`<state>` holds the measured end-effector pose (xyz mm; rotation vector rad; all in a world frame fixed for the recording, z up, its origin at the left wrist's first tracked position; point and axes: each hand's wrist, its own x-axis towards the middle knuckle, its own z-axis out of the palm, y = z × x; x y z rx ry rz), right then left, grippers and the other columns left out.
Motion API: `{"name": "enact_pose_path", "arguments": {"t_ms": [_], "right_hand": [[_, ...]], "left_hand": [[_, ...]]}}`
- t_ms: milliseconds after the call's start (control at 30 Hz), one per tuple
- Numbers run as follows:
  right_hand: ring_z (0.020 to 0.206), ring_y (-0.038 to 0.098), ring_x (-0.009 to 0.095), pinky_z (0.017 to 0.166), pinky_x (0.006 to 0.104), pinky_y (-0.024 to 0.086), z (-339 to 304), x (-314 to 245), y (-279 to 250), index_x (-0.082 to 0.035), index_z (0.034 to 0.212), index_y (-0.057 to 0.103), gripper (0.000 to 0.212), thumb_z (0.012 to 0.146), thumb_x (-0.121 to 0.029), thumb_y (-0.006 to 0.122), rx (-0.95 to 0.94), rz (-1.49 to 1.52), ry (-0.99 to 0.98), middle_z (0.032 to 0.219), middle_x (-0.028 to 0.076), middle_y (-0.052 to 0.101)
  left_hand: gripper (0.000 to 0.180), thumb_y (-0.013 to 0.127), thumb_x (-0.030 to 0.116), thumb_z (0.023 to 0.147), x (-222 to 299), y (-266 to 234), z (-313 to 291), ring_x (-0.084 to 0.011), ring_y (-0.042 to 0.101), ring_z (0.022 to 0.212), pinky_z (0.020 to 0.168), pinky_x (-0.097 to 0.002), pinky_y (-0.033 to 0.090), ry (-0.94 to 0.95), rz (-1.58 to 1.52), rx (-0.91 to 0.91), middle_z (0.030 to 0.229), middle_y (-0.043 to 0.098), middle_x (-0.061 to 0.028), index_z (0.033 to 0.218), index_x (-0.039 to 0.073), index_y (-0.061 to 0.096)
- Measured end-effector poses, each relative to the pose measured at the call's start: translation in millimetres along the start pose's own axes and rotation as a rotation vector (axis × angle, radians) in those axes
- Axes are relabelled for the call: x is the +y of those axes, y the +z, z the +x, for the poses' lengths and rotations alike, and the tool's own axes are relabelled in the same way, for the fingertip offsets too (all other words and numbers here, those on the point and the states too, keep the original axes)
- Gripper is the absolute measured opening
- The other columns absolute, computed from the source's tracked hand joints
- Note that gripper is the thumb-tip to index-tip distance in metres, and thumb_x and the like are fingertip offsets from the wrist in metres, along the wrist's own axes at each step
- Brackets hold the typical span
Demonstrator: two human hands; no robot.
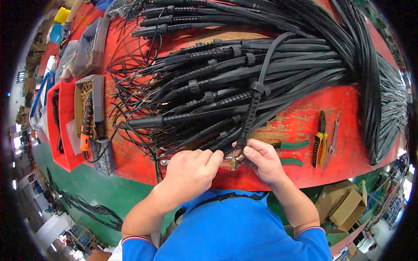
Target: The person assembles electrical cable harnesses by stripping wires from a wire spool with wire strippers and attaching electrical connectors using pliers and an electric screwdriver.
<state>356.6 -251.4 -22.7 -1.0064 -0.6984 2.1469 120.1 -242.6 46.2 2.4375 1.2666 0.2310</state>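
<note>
My left hand (190,170) is closed around a screwdriver (163,162); its silvery end sticks out on the left and its shaft points right toward a small brass terminal piece (234,164). With thumb and fingers my right hand (264,162) grips the end of a black cable (250,115) beside that brass piece. The cable rises from my fingers through a ribbed strain relief and bends over at the top. My fingers partly hide where the screwdriver meets the brass. Many similar black cables (278,71) with stripped wire ends lie just beyond.
Green-handled pliers (294,145), yellow-black pliers (321,139) and a wrench (334,137) lie right on the red table (313,102). At left stand a red bin (69,161), grey bins (99,104) and an orange-black power tool (87,124). A cardboard box (344,204) sits below right.
</note>
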Motion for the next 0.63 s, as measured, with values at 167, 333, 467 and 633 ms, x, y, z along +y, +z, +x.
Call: {"name": "enact_pose_path", "arguments": {"t_ms": [167, 333, 467, 633], "right_hand": [[0.097, 0.071, 0.016, 0.087, 0.0340, 0.059, 0.7, -4.5, 3.7, 0.003, 0.127, 0.064, 0.031, 0.110, -0.022, 0.054, 0.006, -0.007, 0.018, 0.107, 0.008, 0.072], [0.095, 0.071, 0.016, 0.085, 0.0332, 0.060, 1.2, -6.2, 3.8, 0.003, 0.117, 0.066, 0.026, 0.110, -0.020, 0.055, -0.016, -0.002, 0.014, 0.105, 0.009, 0.072], [0.094, 0.071, 0.016, 0.084, 0.0332, 0.061, 3.1, -8.1, 7.0, 0.003, 0.114, 0.066, 0.025, 0.110, -0.019, 0.055, -0.009, -0.035, 0.009, 0.103, 0.009, 0.072], [0.100, 0.072, 0.019, 0.089, 0.0357, 0.061, 2.7, -4.1, 1.2, 0.006, 0.133, 0.060, 0.038, 0.109, -0.023, 0.057, -0.011, 0.002, 0.074, 0.112, 0.011, 0.071]], "left_hand": [[0.011, 0.071, 0.014, 0.084, -2.3, -0.2, 0.7, -0.0222, 0.064, 0.061, 0.054, -0.0370, 0.051, 0.019, 0.006, -0.001, 0.068, 0.059, -0.0049, 0.091, 0.008, 0.065], [0.012, 0.071, 0.014, 0.083, 2.1, -10.0, 6.0, -0.0209, 0.064, 0.062, 0.056, -0.0356, 0.052, 0.024, 0.055, -0.045, 0.069, 0.059, -0.0040, 0.092, 0.007, 0.067], [0.014, 0.070, 0.012, 0.082, 2.7, -15.3, 10.9, -0.0203, 0.064, 0.062, 0.056, -0.0352, 0.052, 0.048, 0.065, -0.064, 0.070, 0.059, -0.0036, 0.094, 0.006, 0.068], [0.039, 0.083, 0.024, 0.070, 5.9, -19.5, 12.3, -0.0226, 0.067, 0.068, 0.060, -0.0353, 0.054, 0.037, -0.004, -0.091, 0.077, 0.065, -0.0061, 0.102, 0.005, 0.070]]}}
